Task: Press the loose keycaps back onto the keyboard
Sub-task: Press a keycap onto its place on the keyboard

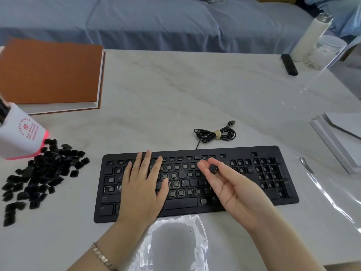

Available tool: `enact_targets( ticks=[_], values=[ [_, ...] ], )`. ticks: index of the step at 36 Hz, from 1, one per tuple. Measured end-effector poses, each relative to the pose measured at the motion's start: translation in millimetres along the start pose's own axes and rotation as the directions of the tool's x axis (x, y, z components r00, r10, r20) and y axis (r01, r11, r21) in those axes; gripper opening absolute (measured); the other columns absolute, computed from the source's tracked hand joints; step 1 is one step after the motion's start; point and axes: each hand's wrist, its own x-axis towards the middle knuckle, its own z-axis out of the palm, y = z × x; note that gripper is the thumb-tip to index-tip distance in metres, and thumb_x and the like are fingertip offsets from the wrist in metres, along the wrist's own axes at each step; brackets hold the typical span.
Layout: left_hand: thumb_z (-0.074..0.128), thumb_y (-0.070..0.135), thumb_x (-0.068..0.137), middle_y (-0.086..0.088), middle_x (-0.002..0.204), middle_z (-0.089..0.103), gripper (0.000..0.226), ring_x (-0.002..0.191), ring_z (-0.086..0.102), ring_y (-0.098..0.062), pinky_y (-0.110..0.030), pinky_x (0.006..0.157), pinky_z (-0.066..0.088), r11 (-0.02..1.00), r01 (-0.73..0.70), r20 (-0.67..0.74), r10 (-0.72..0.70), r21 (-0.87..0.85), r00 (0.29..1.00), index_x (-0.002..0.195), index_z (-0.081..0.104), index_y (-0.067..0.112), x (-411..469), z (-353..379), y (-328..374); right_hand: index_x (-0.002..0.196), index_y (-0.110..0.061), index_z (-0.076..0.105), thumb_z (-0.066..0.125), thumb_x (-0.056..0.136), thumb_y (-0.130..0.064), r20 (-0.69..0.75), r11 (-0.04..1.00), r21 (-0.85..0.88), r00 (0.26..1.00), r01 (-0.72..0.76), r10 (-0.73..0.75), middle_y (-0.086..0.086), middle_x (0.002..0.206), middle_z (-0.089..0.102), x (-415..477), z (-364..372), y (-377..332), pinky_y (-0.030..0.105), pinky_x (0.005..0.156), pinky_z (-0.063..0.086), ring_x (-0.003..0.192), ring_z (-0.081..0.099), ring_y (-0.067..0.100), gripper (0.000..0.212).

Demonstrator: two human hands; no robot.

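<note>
Left hand (143, 184) lies flat, fingers straight, on the matte black keyboard (195, 182); right hand (232, 184) has its grip pinched on a square keycap (213, 169). Glossy keycap pile (39, 173) near the marbled desk's (156, 94) left edge.

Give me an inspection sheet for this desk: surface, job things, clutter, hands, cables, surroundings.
Surface: pale table, clear film over it.
Job's things: keyboard, many keycaps missing; keycap pile to its left.
Clutter: brown book, white cup, bottle, jar, black stick, white stack, metal tool.
Hands: left hand flat on keyboard; right hand pinches one keycap.
Cables: cable coiled, tied, unplugged.
Surroundings: blue sofa behind.
</note>
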Motion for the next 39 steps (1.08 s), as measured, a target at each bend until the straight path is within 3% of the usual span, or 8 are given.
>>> enact_targets(
  ticks=[2, 4, 6, 9, 13, 20, 28, 39],
  values=[
    [0.036, 0.039, 0.089, -0.016, 0.142, 0.046, 0.053, 0.132, 0.041, -0.034, -0.043, 0.11, 0.02, 1.0, -0.008, -0.004, 0.008, -0.006, 1.0, 0.129, 0.057, 0.011, -0.5, 0.1, 0.0, 0.091, 0.019, 0.062, 0.067, 0.067, 0.005, 0.041, 1.0, 0.006, 0.999, -0.03, 0.03, 0.031, 0.099, 0.065, -6.1, 2.8, -2.3, 0.038, 0.071, 0.057, 0.089, 0.068, 0.036, 0.028],
    [0.036, 0.039, 0.089, -0.016, 0.142, 0.046, 0.053, 0.133, 0.038, -0.033, -0.043, 0.111, 0.019, 1.0, -0.009, -0.005, 0.009, -0.014, 1.0, 0.129, 0.056, 0.011, -0.4, -0.1, 0.0, 0.086, 0.02, 0.066, 0.086, 0.036, 0.005, 0.102, 0.999, 0.021, 0.994, -0.041, 0.038, 0.034, 0.104, 0.062, -12.6, 4.3, -3.5, 0.042, 0.069, 0.058, 0.093, 0.066, 0.041, 0.056],
    [0.036, 0.039, 0.089, -0.016, 0.143, 0.045, 0.053, 0.134, 0.035, -0.031, -0.043, 0.111, 0.019, 1.0, -0.008, -0.005, 0.008, -0.024, 1.0, 0.13, 0.056, 0.011, -0.2, 0.4, -0.4, 0.088, 0.018, 0.066, 0.091, 0.021, 0.003, 0.157, 0.999, 0.016, 0.987, -0.034, 0.031, 0.034, 0.106, 0.062, -18.6, 5.6, -4.9, 0.042, 0.069, 0.058, 0.094, 0.065, 0.042, 0.072],
    [0.036, 0.039, 0.089, -0.016, 0.143, 0.044, 0.053, 0.135, 0.033, -0.031, -0.044, 0.111, 0.019, 1.0, -0.009, -0.003, 0.009, -0.03, 1.0, 0.131, 0.055, 0.011, -0.9, 1.4, -1.7, 0.092, 0.016, 0.065, 0.085, 0.038, -0.003, 0.189, 0.998, -0.056, 0.982, 0.008, 0.003, 0.031, 0.106, 0.064, -29.1, 12.8, -7.0, 0.037, 0.069, 0.058, 0.094, 0.066, 0.039, 0.06],
    [0.036, 0.039, 0.09, -0.016, 0.144, 0.043, 0.054, 0.136, 0.031, -0.029, -0.044, 0.111, 0.019, 0.999, -0.009, -0.002, 0.008, -0.038, 1.0, 0.131, 0.054, 0.011, -1.3, 2.3, -1.9, 0.107, 0.014, 0.058, 0.05, 0.072, -0.008, 0.189, 0.984, -0.16, 0.981, 0.073, -0.042, 0.027, 0.102, 0.067, -37.2, 16.6, -7.8, 0.033, 0.072, 0.058, 0.093, 0.068, 0.033, 0.042],
    [0.036, 0.039, 0.09, -0.015, 0.144, 0.044, 0.053, 0.135, 0.034, -0.031, -0.044, 0.112, 0.019, 0.999, -0.011, -0.003, 0.011, -0.034, 1.0, 0.131, 0.054, 0.011, -0.3, 2.6, -0.9, 0.11, 0.007, 0.055, 0.049, 0.069, -0.002, 0.168, 0.971, -0.228, 0.985, 0.076, -0.038, 0.023, 0.101, 0.068, -36.7, 15.9, -4.8, 0.029, 0.073, 0.057, 0.093, 0.068, 0.031, 0.042],
    [0.037, 0.039, 0.089, -0.015, 0.143, 0.045, 0.053, 0.134, 0.036, -0.032, -0.043, 0.111, 0.019, 0.999, -0.011, -0.011, 0.01, -0.03, 1.0, 0.13, 0.055, 0.012, -0.1, 3.3, -0.6, 0.1, 0.001, 0.063, 0.044, 0.09, 0.006, 0.079, 0.908, -0.4, 0.992, 0.122, -0.099, 0.013, 0.091, 0.073, -29.3, 4.4, 0.9, 0.016, 0.064, 0.055, 0.08, 0.071, 0.018, 0.022],
    [0.039, 0.037, 0.088, -0.014, 0.142, 0.046, 0.051, 0.134, 0.036, -0.029, -0.044, 0.109, 0.023, 0.999, -0.013, -0.008, 0.012, -0.053, 1.0, 0.129, 0.056, 0.012, -0.6, 4.0, -0.7, 0.091, -0.02, 0.072, 0.068, 0.076, -0.003, 0.041, 0.659, -0.722, 0.965, 0.208, -0.259, -0.01, 0.061, 0.06, -16.5, -9.5, 9.0, 0.016, 0.074, 0.052, 0.062, 0.057, 0.002, 0.023]
  ],
)
